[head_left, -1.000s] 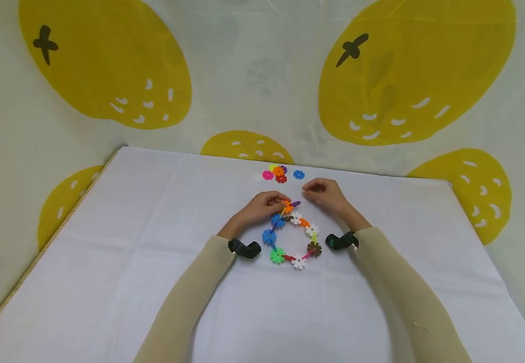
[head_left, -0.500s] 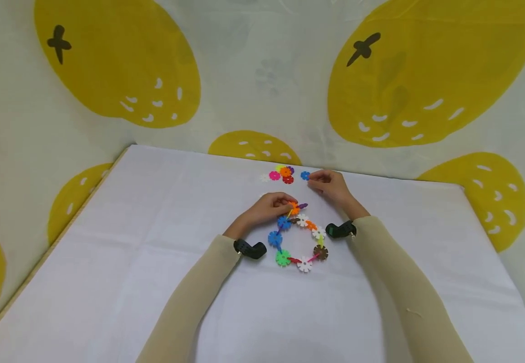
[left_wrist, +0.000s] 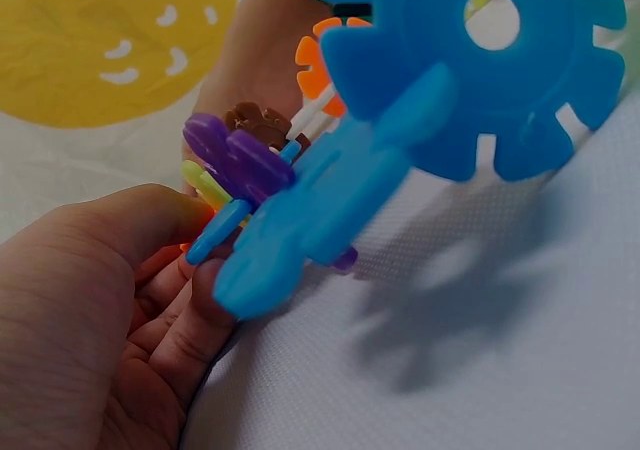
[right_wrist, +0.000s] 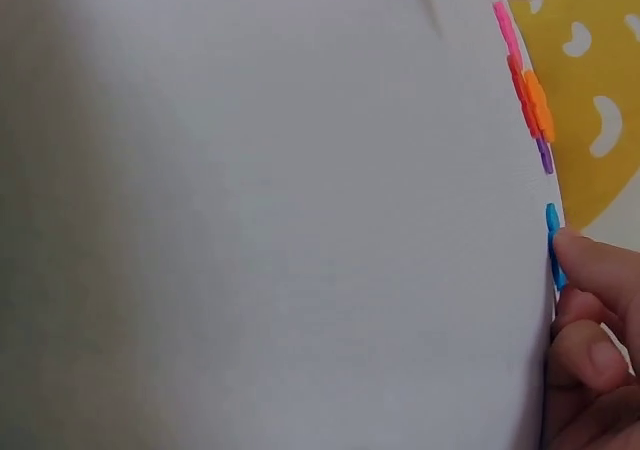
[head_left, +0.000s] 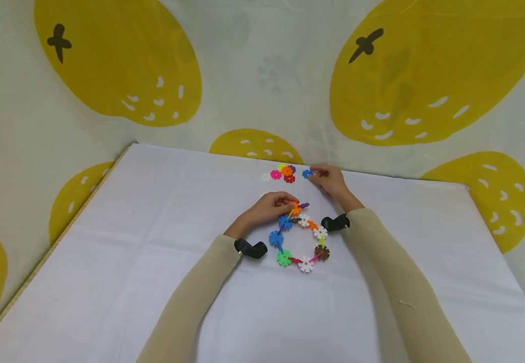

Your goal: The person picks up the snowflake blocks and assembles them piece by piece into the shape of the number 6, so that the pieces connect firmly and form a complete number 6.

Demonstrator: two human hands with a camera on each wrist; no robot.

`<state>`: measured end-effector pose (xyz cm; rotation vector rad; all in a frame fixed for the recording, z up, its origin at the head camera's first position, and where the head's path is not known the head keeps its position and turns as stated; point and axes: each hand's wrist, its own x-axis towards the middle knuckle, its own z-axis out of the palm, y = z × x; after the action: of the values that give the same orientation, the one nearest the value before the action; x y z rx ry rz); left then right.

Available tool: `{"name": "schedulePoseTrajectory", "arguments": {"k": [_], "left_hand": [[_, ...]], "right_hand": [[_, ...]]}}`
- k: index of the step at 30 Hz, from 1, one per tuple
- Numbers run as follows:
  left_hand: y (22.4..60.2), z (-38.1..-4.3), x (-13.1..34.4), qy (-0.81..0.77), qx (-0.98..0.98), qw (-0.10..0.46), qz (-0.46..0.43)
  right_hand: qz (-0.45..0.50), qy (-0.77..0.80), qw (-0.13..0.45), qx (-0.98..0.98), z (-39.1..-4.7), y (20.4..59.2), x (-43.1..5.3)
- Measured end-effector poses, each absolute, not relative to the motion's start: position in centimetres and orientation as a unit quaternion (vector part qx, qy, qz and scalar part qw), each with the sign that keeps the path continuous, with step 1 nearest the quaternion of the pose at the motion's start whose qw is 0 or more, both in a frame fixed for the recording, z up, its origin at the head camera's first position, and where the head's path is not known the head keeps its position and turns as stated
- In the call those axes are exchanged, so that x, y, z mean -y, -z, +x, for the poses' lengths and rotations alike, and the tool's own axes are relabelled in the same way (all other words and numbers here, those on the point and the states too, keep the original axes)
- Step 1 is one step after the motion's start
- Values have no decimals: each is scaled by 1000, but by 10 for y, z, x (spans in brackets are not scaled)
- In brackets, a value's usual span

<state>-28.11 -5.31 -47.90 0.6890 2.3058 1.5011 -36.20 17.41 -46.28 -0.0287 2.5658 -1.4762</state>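
In the head view a ring of colourful plastic snowflake discs point(head_left: 284, 258) lies on the white-covered table. My left hand point(head_left: 271, 206) pinches an orange snowflake disc point(head_left: 296, 207) at the top of this ring; a purple disc point(head_left: 305, 205) sticks out to its right. Large blue discs point(left_wrist: 480, 70) of the ring cover part of the left fingertips in the left wrist view. My right hand point(head_left: 330, 180) is at the table's far edge, thumb and fingers at the rim of a loose blue snowflake disc point(head_left: 307, 174). The right wrist view shows the thumb point(right_wrist: 595, 270) against that disc.
Left of the loose blue disc is a small pile of discs: pink point(head_left: 276, 174), red point(head_left: 289, 179), orange point(head_left: 287, 171), yellow and purple. A pale disc point(head_left: 265, 177) lies beside them. Behind the table's far edge hangs a cloth point(head_left: 262, 75) printed with yellow fruit.
My right hand has moved forward from above the ring to the loose blue disc and taken its rim. The left hand keeps its hold on the ring. The head view has shifted slightly.
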Motion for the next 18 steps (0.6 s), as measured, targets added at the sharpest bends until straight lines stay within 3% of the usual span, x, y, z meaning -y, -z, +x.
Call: {"name": "schedulePoseTrajectory", "arguments": {"k": [18], "left_hand": [[478, -280, 52, -518, -808, 149, 238]], "right_hand": [[-25, 535, 73, -842, -350, 464, -181]]}}
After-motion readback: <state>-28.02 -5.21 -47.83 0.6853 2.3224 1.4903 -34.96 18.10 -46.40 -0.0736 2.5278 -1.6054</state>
